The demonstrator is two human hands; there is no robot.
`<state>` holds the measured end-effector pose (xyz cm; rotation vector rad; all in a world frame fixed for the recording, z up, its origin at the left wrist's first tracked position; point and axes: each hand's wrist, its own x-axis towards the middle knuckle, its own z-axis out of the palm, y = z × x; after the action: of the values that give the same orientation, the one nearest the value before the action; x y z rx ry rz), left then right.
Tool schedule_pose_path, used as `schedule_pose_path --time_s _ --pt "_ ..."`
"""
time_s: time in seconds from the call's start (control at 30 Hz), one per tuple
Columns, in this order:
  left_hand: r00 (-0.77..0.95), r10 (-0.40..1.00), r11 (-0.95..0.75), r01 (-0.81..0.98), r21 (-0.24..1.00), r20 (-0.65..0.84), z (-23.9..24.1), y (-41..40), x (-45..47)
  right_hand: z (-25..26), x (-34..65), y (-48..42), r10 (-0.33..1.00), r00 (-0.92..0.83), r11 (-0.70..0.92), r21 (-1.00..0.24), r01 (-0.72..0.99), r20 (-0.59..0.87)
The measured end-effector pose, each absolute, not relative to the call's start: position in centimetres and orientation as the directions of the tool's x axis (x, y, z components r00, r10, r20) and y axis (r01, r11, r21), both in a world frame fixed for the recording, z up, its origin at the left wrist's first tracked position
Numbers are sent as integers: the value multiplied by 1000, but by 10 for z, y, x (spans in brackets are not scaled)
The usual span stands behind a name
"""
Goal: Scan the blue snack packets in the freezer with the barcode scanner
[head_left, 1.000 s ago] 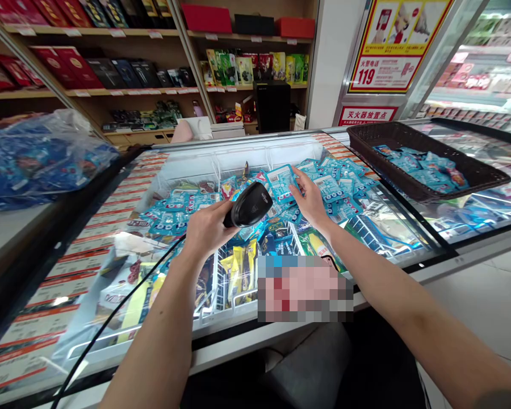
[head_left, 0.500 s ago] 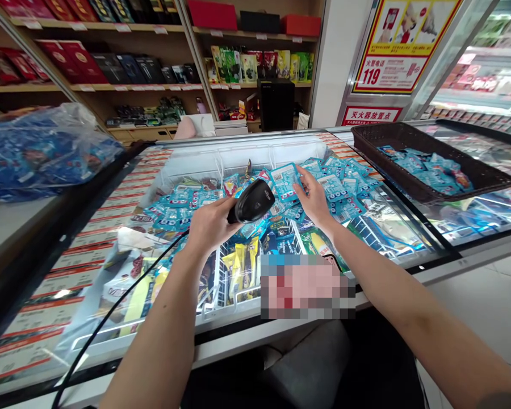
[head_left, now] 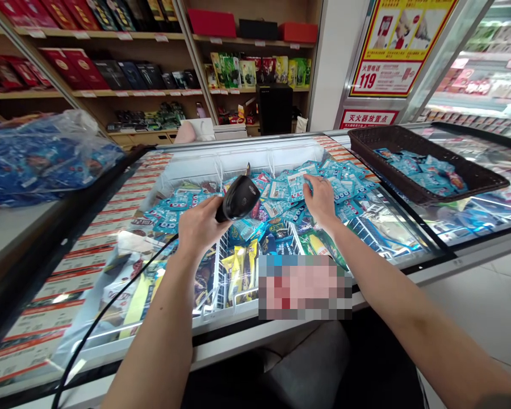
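My left hand (head_left: 200, 226) is closed round the handle of a black barcode scanner (head_left: 237, 197), held over an open chest freezer (head_left: 221, 326); its black cable (head_left: 111, 309) trails down toward me. The scanner's head points toward a heap of light blue packets (head_left: 340, 184) in the freezer's far compartment. My right hand (head_left: 320, 200) lies on that heap with fingers spread over a blue packet (head_left: 296, 184) that rests among the others. Yellow-wrapped bars (head_left: 242, 267) stand in a wire divider just below both hands.
A dark woven basket (head_left: 426, 196) holding more blue packets sits on the freezer lid at right. A clear plastic bag of blue packets (head_left: 42, 156) lies on the counter at left. Shelves of boxed goods (head_left: 123, 71) stand behind. A blurred patch covers the freezer's near edge.
My right hand held a blue packet up before the scanner; now hand and packet are down on the heap. The scanner has moved slightly left and back.
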<state>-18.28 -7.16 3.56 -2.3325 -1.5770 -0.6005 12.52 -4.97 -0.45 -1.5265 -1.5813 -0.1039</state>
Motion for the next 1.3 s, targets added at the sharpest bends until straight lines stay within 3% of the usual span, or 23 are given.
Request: schedule_pose_path --time_s 0.13,0.33,0.63,0.8,0.93,1.17,1.3 --pt "286 833 -320 948 -10 474 44 -73 -188 -4 121 -57 713 168 176 -406 897 681" --pt "291 830 -296 953 -67 477 49 -77 -213 -3 109 -62 769 -85 318 -264 911 633" --pt "112 867 -145 989 32 486 32 -77 -246 -4 106 -66 768 -71 231 -172 958 637" --pt "109 883 -136 990 26 457 32 -77 -251 2 85 -74 705 -224 382 -94 920 673" --pt "76 889 -98 995 25 451 34 -78 -254 9 62 -79 678 -399 541 -51 840 617" --pt "76 892 -91 996 12 445 33 -78 -258 12 33 -60 702 -614 695 -161 701 361" --pt "82 891 -104 994 26 447 32 -77 -260 6 14 -41 719 -616 685 -175 708 323"
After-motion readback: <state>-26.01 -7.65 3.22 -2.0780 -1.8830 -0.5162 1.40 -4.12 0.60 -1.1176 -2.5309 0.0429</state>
